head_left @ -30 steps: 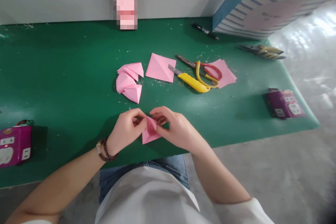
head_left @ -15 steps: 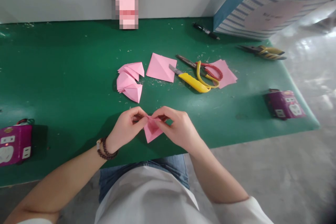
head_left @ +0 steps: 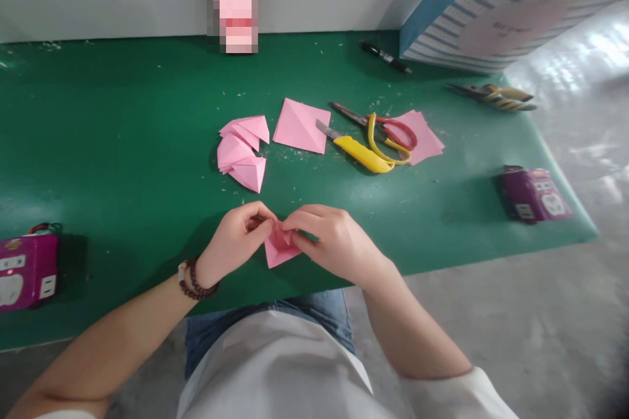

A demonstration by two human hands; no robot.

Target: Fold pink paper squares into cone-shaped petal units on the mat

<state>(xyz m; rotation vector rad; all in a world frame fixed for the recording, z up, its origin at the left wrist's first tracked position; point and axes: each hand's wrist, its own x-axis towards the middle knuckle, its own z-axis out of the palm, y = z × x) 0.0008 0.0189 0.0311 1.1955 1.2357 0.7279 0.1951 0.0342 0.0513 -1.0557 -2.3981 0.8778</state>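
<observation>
Basically, pink paper (head_left: 279, 254) held over flecked grn tbl (head_left: 147, 98), gray flr (head_left: 491, 314) alongside.

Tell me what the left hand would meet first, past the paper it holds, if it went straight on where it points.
Probably the right hand, just across the pink paper from the left hand; depth is hard to judge from this one view.

Nothing legible — blurred lettering (head_left: 511, 27) on striped box (head_left: 501, 3)
</observation>
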